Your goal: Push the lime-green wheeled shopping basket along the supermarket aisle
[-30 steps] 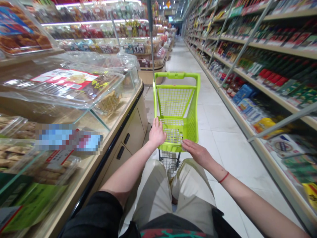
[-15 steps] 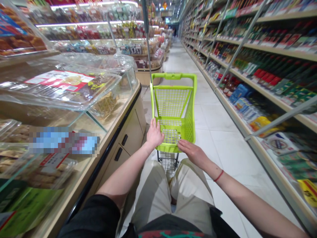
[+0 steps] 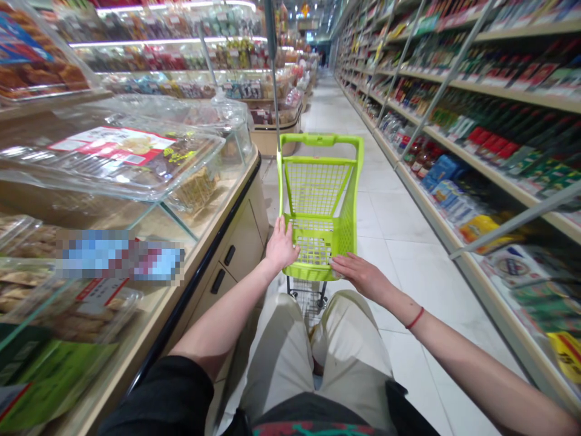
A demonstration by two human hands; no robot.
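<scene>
A small lime-green shopping cart [image 3: 318, 181] stands in the aisle right in front of my legs, its basket holding nothing. My left hand [image 3: 281, 245] is on the basket's near left corner, fingers up along the edge and thumb over the rim, gripping it. On the near right part of the rim lies my right hand [image 3: 361, 275], fingers stretched flat and pointing left. A red string circles my right wrist [image 3: 414, 318].
A glass-topped counter [image 3: 200, 242] with clear boxes of baked goods [image 3: 122, 157] runs along my left, cabinet doors below. Long shelves of packaged goods [image 3: 476, 145] line the right. The white tiled aisle [image 3: 399, 236] stretches ahead between them.
Both hands stay on the cart's near rim. The view has swayed slightly left and back; the cart and hands keep nearly the same place.
</scene>
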